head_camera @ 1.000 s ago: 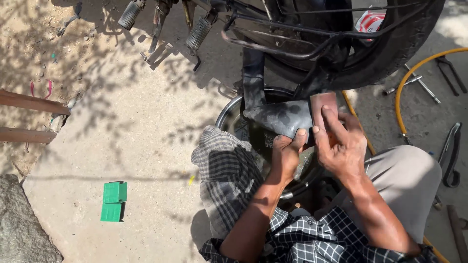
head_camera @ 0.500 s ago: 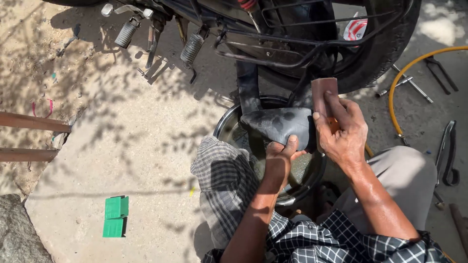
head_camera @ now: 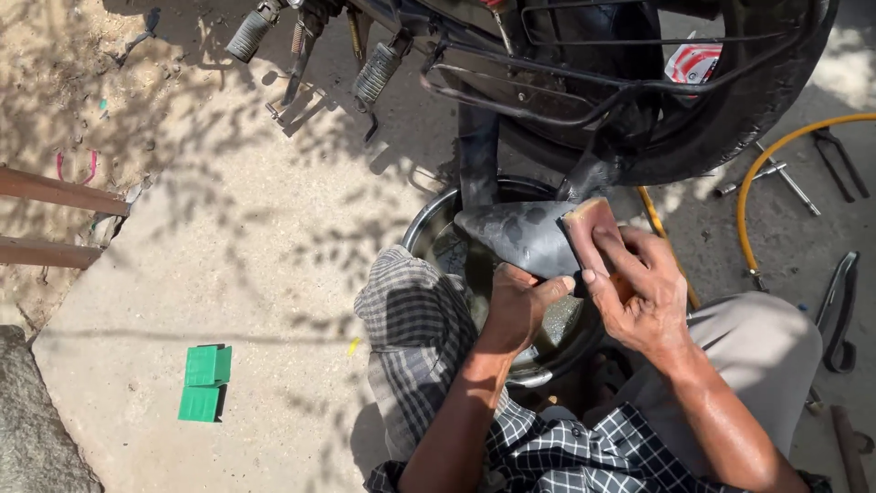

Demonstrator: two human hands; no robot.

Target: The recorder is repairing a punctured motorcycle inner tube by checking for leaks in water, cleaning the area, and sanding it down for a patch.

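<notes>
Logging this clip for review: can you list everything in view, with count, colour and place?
Inner tube: one, grey-black, held over the basin.
Sanding block: one, brown, pressed on the tube.
Basin: one, metal, on the ground between the knees.
Motorbike: one, black, top of frame.
Hose: one, yellow, right.
Hand tools: several, dark metal, right edge.
Green box: one, open, lower left on concrete.
Wooden rails: two, brown, left edge.
Left hand: grips the tube from below.
Right hand: holds the sanding block.
</notes>
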